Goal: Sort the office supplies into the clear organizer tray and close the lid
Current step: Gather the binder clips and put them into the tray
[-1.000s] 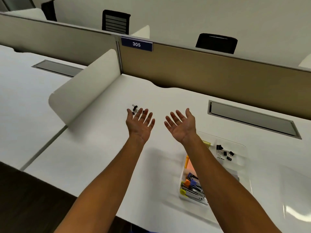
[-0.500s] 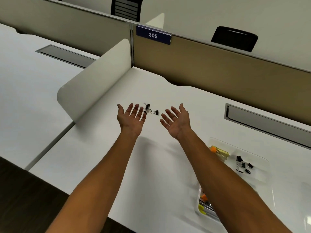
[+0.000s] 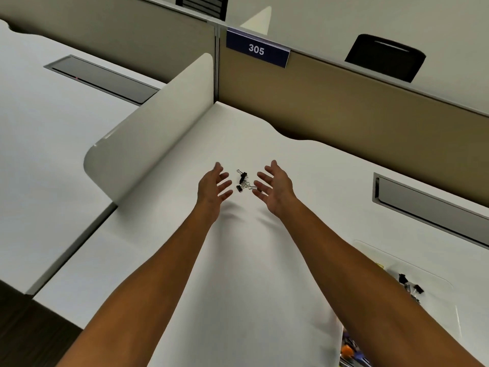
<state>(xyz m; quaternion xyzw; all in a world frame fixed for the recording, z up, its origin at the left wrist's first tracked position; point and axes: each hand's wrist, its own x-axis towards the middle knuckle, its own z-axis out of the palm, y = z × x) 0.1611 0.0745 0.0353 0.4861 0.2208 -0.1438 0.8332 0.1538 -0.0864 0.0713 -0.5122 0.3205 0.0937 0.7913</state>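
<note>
Between the spread fingertips of both hands lies a small cluster of black binder clips [image 3: 243, 180] with silver wire handles, loose on the white desk [image 3: 264, 260]. To one side of the clips, the left hand [image 3: 213, 186] is held on edge with its palm turned inward, fingers [image 3: 225, 185] straight and slightly fanned — released, grasping nothing. Opposite it, the right hand [image 3: 275, 188] mirrors that pose, palm facing the left, fingers [image 3: 260, 185] likewise straight and apart, empty. Neither set of fingers plainly touches the clips; whether the right fingertips graze the nearest clip cannot be told. Well back from the right fingers, toward the wrist and beyond the forearm, sits the clear organizer tray [image 3: 434, 282], its rim faint against the desk. Inside it, more black clips [image 3: 411, 286] rest in one compartment, and orange and dark items [image 3: 349, 348] show at the bottom edge, half hidden by the right forearm. Ahead of the fingertips rises a tan partition [image 3: 344, 107] bearing a blue plate marked 305 [image 3: 256, 49]. Out past the left fingers stands a rounded white divider panel [image 3: 148, 144] — it separates this desk from the next one.
</note>
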